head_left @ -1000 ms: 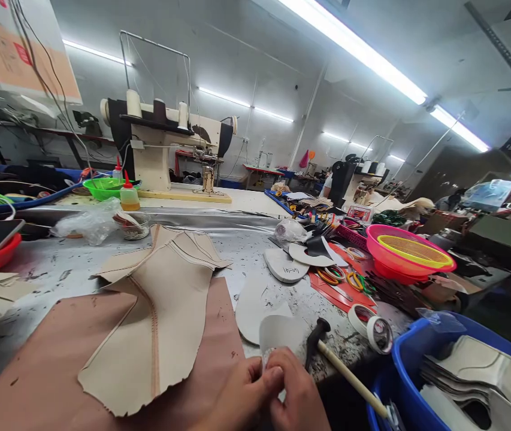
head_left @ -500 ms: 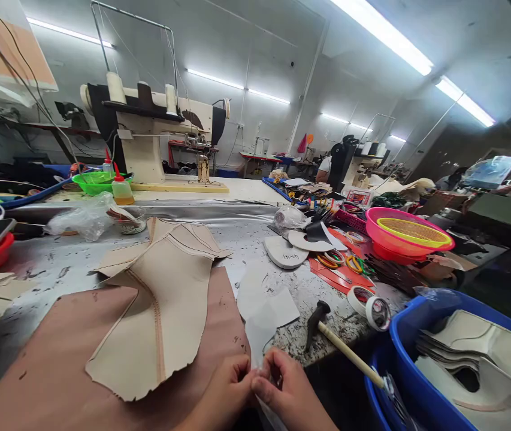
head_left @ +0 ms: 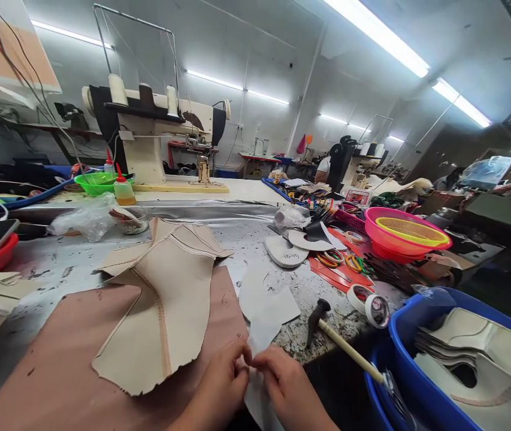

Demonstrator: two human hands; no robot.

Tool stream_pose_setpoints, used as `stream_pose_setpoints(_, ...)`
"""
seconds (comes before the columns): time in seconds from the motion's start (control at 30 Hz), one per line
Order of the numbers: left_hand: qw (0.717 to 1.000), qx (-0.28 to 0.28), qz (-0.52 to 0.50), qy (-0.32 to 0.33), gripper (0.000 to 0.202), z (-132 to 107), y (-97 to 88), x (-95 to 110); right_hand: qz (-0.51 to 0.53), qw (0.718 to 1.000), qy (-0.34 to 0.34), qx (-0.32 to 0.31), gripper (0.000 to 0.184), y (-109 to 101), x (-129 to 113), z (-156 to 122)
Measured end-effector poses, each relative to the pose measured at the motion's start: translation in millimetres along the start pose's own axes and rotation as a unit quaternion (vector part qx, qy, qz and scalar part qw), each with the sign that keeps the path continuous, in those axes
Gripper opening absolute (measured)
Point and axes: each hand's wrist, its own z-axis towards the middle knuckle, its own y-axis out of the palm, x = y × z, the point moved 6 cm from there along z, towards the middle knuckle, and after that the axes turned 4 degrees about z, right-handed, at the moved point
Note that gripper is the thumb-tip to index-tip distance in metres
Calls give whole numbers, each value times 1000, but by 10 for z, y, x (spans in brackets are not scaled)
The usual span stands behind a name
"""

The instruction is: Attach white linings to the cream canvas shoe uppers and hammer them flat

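My left hand (head_left: 223,378) and my right hand (head_left: 289,382) are close together at the bottom centre. Both pinch a thin white sheet (head_left: 262,334), which hangs below them over the bench edge and reaches up onto the bench top. More white pieces (head_left: 254,287) lie just beyond. Left of my hands, a beige stitched boot upper (head_left: 183,305) rests across a brown sheet (head_left: 57,341). To the right, a hammer (head_left: 345,347) with a dark head and wooden handle sticks out past the bench edge.
Blue bins (head_left: 399,335) with stacked beige pieces stand at right. Beyond the hammer are tape rolls (head_left: 376,310), scissors (head_left: 328,258) and a pink basket (head_left: 372,230). A sewing machine (head_left: 142,149) stands at the back, near a glue bottle (head_left: 124,190). Another person (head_left: 323,169) is farther off.
My hands have moved slightly apart, and my fingers have shifted their hold on the white sheet. The view has shifted a little; the bench items look unmoved.
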Motion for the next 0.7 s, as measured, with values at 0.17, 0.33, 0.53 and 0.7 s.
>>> stream_pose_setpoints(0.17, 991, -8, 129, 17, 30, -52, -70, 74, -74, 997, -8, -4, 36, 81, -47, -52)
stream_pose_setpoints(0.33, 970, -52, 230, 63, 56, -107, -5, 85, -167, 985, -3, -46, 52, 41, -33, -114)
stream_pose_setpoints(0.53, 955, -64, 274, 92, 63, -164, -199, 211, -322, 938, 94, -87, 54, -272, 334, -312)
stream_pose_setpoints(0.7, 951, -99, 267, 117, 65, -254, -242, 278, -359, 910, 184, -94, 59, -506, 902, -683)
